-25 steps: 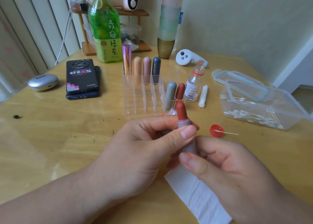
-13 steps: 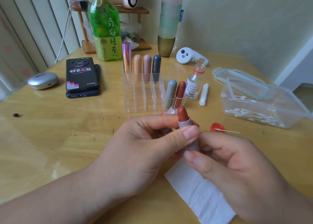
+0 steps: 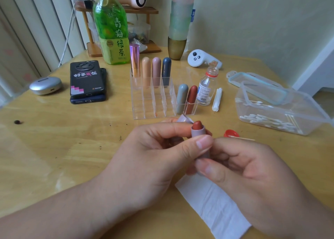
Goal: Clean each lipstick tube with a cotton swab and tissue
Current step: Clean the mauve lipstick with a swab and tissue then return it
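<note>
An open mauve lipstick tube (image 3: 198, 133) with a brick-red bullet showing stands upright between both hands over the table. My left hand (image 3: 153, 157) pinches its upper barrel with thumb and fingers; something pale mauve, perhaps its cap (image 3: 184, 119), peeks out behind those fingers. My right hand (image 3: 253, 173) grips the tube's base. A white tissue (image 3: 213, 208) lies flat under the hands. A cotton swab (image 3: 242, 138) rests across a red bottle cap (image 3: 230, 133) to the right. Several capped lipsticks stand in the clear organizer (image 3: 153, 103).
A small open glass bottle (image 3: 206, 87) and a bundle of white sticks (image 3: 217, 99) stand right of the organizer. A clear box of cotton swabs (image 3: 278, 110) sits far right. Stacked phones (image 3: 86, 81), a green tea bottle (image 3: 111, 27), an earbud case (image 3: 45, 85) and a white controller (image 3: 202, 59) lie behind.
The red bullet has sunk lower into the tube, with less of it showing. Both hands keep their hold, and my right fingers have shifted slightly on the base.
</note>
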`<state>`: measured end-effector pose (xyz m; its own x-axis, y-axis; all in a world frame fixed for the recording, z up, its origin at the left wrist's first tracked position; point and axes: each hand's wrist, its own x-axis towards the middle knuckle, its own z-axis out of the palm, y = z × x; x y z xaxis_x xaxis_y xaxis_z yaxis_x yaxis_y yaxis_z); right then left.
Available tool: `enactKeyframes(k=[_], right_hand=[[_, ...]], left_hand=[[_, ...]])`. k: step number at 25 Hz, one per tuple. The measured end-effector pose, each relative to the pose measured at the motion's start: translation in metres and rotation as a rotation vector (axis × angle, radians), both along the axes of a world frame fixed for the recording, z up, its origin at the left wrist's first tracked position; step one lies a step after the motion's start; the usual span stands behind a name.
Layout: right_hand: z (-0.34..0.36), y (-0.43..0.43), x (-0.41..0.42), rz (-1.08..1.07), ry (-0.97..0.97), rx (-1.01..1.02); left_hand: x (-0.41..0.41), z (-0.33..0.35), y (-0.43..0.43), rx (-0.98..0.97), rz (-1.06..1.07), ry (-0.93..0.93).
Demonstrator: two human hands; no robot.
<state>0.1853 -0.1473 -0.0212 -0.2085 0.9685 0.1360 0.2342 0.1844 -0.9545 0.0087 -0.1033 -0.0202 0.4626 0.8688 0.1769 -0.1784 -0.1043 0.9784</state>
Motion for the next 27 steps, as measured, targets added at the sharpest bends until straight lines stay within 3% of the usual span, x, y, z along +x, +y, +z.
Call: enactKeyframes(k=[5, 18, 27], right_hand=[[-0.0065, 0.0005, -0.0051, -0.212, -0.072, -0.003], [-0.0021, 0.0008, 0.0007, 0.005, -0.044, 0.009], [0.0002, 0.0025, 0.002, -0.067, 0.047, 0.104]], left_hand=[[0.0001, -0.0016, 0.0014, 0.01, 0.049, 0.021], [0.0003, -0.0012, 0.0017, 0.002, -0.057, -0.052], [-0.0026, -0.0097, 0.0055, 0.05, -0.007, -0.016]])
